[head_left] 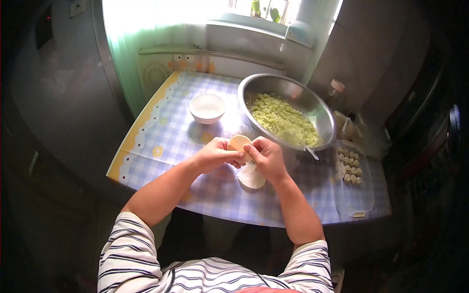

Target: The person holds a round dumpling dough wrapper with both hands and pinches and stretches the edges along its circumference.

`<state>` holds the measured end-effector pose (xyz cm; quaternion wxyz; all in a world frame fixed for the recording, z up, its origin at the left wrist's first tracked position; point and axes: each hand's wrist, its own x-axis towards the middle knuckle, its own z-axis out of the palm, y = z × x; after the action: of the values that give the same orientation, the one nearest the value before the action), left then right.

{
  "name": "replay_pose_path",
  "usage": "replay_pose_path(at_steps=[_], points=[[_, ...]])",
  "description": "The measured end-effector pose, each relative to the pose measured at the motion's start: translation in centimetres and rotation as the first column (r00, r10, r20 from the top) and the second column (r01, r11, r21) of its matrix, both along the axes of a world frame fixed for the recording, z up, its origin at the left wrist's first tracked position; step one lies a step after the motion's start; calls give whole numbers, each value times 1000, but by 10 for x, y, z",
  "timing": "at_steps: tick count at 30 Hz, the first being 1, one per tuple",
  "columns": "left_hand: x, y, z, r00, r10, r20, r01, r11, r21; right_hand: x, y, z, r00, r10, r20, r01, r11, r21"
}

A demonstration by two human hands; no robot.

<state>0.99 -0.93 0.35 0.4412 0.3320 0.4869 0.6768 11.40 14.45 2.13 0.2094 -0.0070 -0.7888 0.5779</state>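
Observation:
Over the front middle of the table, both my hands hold a round, pale yellow dumpling wrapper [239,143]. My left hand [217,155] grips its left side, fingers curled underneath. On the right edge, my right hand [266,158] pinches it with thumb and fingers. Just below the hands lies a white, floury round stack of wrappers [252,177], partly covered by my right hand. Beyond them is a large steel basin [246,90] of chopped pale green filling [283,117]. A metal spoon handle [311,154] sticks out over its near rim.
A white bowl [207,116] stands at the back left of the checked tablecloth [166,127]. On the right, a clear plastic tray [352,201] holds several small dumplings [350,166] in rows. A jar with a pink lid [337,87] stands behind the basin, near the wall.

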Motion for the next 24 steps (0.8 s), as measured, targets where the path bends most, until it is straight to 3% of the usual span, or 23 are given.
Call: replay_pose_path(at_steps=[16,24], points=[[-2,-1,0,1000,-7,5,7,1000,-16,5,-5,11,998,-63,-24,65,990,128],[0,-1,2,1000,-8,-9,8,1000,-9,2,-3,3,999,-16,-37,17,1000,9]])
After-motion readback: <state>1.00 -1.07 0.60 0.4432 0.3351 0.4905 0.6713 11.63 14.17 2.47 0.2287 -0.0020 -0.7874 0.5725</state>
